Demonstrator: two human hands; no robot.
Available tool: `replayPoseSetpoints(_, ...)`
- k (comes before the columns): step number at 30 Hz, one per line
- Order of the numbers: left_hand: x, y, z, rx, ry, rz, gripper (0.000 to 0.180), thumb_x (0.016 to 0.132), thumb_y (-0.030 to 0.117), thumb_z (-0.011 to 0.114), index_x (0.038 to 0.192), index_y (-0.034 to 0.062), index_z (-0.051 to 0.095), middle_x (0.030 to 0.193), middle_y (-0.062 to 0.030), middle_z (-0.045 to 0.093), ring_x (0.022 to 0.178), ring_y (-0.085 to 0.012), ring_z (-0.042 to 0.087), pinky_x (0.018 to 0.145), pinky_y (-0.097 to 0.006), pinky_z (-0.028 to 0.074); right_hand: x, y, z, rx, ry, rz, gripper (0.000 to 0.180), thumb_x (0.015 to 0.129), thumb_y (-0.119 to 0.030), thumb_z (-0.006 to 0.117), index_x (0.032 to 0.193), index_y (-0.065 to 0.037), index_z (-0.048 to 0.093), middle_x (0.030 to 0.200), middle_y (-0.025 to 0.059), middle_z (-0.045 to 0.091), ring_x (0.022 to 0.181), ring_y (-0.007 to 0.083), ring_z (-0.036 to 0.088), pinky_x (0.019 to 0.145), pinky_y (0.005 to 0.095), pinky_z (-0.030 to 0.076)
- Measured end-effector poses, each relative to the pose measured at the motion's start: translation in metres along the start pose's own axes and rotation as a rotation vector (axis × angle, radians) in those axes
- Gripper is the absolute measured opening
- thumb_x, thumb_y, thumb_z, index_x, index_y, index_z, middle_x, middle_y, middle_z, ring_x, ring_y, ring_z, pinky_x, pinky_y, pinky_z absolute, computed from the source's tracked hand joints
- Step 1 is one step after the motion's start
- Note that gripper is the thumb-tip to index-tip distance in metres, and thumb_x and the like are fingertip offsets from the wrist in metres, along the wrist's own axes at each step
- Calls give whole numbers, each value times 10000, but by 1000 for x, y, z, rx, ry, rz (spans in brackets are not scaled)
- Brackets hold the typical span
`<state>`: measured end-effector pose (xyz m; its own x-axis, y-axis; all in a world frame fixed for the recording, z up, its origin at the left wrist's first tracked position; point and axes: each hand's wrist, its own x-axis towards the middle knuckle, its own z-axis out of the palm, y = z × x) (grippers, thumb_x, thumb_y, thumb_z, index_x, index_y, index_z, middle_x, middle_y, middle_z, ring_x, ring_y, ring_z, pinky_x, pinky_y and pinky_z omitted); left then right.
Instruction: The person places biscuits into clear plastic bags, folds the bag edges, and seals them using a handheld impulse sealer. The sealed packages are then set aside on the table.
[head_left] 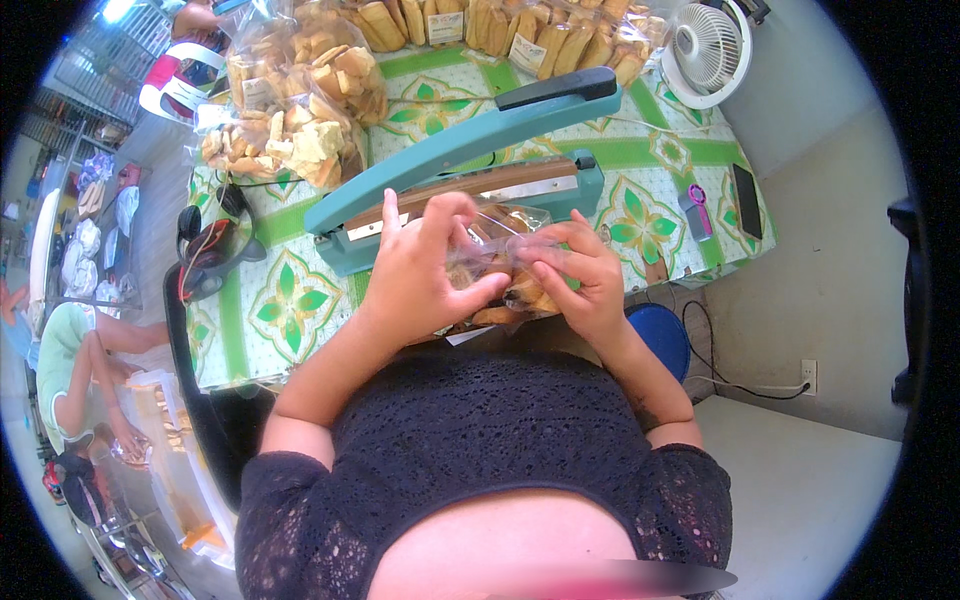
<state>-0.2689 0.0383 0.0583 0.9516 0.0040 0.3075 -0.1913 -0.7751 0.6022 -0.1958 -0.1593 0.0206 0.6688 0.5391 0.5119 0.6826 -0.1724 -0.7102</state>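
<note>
A clear bag of rusks (pixel 500 275) is being held up just in front of the teal heat sealer (pixel 470 160), at the near edge of the table (pixel 290 300). Its top is being pinched by the left hand (pixel 415 275), with the thumb and fingers closed on the plastic. The other side is being gripped by the right hand (pixel 585 275), fingers curled shut around it. More filled bags (pixel 290 100) are being kept farther back on the table, and a white fan (pixel 708 50) is standing at the far right corner.
</note>
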Motion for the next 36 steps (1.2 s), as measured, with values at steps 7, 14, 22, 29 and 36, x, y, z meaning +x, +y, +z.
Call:
replayPoseSetpoints(7,17,4,7,-12,-36,101,219,705,224,748,837,123,606,802,26,650,863,-169,640,1046,-612,165,2,1,0,-42,21,-10,150,719,-102,673,861,-137,708,914,42,632,910,224,586,985,532,292)
replayPoseSetpoints(14,1,-25,24,-452,71,-6,341,724,72,729,992,73,518,880,-36,678,870,-149,649,1025,-452,315,3,2,0,-60,22,-44,129,719,-75,689,839,-116,712,887,30,636,900,185,596,1018,490,270)
replayPoseSetpoints(22,7,-16,7,-563,-43,-90,477,724,70,725,1113,93,450,800,-40,694,899,-153,645,927,-333,416,6,1,2,-38,9,-14,85,721,-80,691,801,-108,702,849,17,628,862,179,592,1015,496,273)
replayPoseSetpoints(29,13,-12,16,-586,-21,-143,513,699,45,746,1111,70,442,780,-52,679,815,-140,653,764,-265,482,9,0,0,-81,-9,-16,110,686,-125,727,780,-125,670,869,7,609,872,192,571,966,506,305)
replayPoseSetpoints(36,7,-16,29,-662,58,-57,442,721,-10,726,1014,64,403,804,-64,652,810,-132,644,762,-255,492,15,-8,3,259,160,106,188,655,-189,770,780,-116,650,923,43,550,890,216,541,960,478,325)
